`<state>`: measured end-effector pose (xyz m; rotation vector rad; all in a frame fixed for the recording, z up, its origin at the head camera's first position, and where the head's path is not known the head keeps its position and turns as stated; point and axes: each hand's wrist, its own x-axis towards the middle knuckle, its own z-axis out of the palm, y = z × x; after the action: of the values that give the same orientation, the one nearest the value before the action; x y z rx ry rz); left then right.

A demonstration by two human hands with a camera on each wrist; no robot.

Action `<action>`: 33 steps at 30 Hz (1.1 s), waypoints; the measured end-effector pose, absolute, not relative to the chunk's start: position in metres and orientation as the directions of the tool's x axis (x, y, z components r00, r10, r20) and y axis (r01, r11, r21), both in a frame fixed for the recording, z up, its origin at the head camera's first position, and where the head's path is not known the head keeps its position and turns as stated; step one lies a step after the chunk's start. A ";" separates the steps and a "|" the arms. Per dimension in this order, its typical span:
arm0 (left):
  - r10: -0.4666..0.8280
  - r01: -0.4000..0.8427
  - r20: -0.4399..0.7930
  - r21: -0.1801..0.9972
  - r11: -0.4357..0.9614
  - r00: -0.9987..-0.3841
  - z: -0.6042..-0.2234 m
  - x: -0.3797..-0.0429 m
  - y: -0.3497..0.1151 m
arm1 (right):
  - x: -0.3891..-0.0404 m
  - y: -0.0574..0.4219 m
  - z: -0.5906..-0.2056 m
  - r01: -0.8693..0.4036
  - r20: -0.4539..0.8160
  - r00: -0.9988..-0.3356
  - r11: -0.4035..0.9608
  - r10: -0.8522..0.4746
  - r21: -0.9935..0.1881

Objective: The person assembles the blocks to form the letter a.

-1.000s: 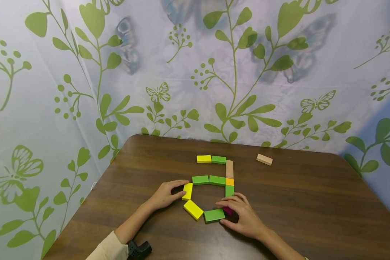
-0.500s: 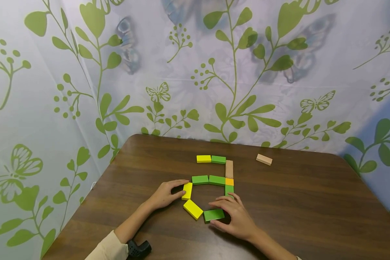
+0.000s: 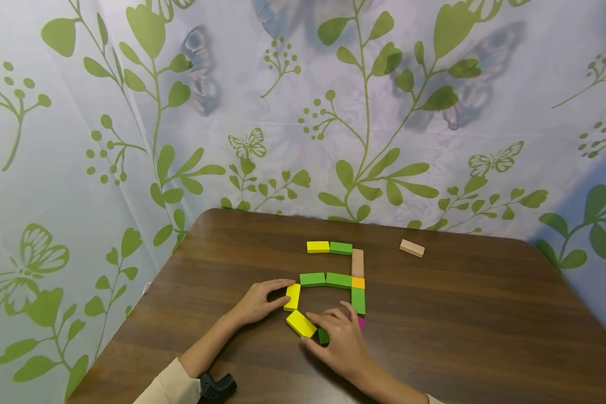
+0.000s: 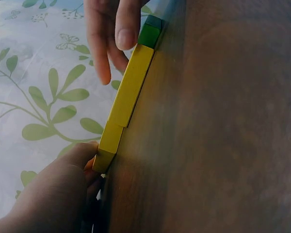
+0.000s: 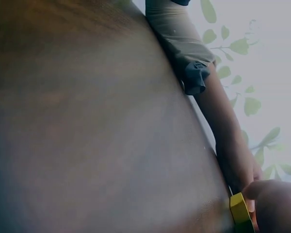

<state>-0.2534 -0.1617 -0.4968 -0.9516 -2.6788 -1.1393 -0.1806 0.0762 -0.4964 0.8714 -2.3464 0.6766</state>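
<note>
In the head view, my left hand (image 3: 256, 303) pinches the upper yellow block (image 3: 293, 297) at the left of a block outline, thumb on its near side, a finger at its far corner. My right hand (image 3: 340, 342) is spread over the front of the outline. Its thumb and index fingertip come right at the right end of the lower yellow block (image 3: 301, 324). Beneath that palm, a green block (image 3: 323, 336) is mostly covered, and a magenta block (image 3: 361, 322) peeks out beside the fingers. The left wrist view shows right fingers above the yellow block (image 4: 131, 87).
Green blocks (image 3: 312, 279), an orange block (image 3: 358, 283) and a tan block (image 3: 357, 262) form the outline's upper parts, with a yellow block (image 3: 317, 247) at its top left. Another tan block (image 3: 412, 248) lies apart, back right. A black device (image 3: 218, 387) is at my left sleeve.
My right hand has moved left, from the magenta block across the front green block to the lower yellow block's end. The green block at the right is uncovered. My left hand has stayed put.
</note>
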 end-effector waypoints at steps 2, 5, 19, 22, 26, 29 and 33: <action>0.512 0.572 0.300 0.623 0.534 -0.805 -0.497 -0.253 -0.161 | -0.180 0.076 -0.496 -0.691 0.635 -0.648 0.674 -0.420 -0.260; 0.509 0.570 0.299 0.622 0.537 -0.807 -0.497 -0.253 -0.161 | -0.180 0.076 -0.496 -0.685 0.630 -0.654 0.680 -0.418 -0.260; 0.512 0.569 0.297 0.624 0.535 -0.806 -0.497 -0.253 -0.161 | -0.179 0.076 -0.497 -0.681 0.647 -0.648 0.687 -0.402 -0.256; 0.510 0.566 0.293 0.628 0.535 -0.808 -0.497 -0.253 -0.161 | -0.180 0.076 -0.497 -0.682 0.652 -0.642 0.689 -0.402 -0.247; 0.510 0.564 0.292 0.630 0.535 -0.809 -0.498 -0.254 -0.161 | -0.180 0.076 -0.497 -0.682 0.656 -0.637 0.693 -0.405 -0.235; 0.510 0.565 0.293 0.628 0.536 -0.809 -0.499 -0.254 -0.161 | -0.180 0.076 -0.497 -0.684 0.658 -0.634 0.692 -0.406 -0.231; 0.510 0.567 0.295 0.624 0.537 -0.808 -0.500 -0.254 -0.162 | -0.180 0.076 -0.497 -0.687 0.663 -0.629 0.690 -0.406 -0.229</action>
<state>-0.2542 -0.1615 -0.4997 -0.9429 -2.6856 -1.1343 -0.1800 0.0758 -0.4972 0.8356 -2.3168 0.6334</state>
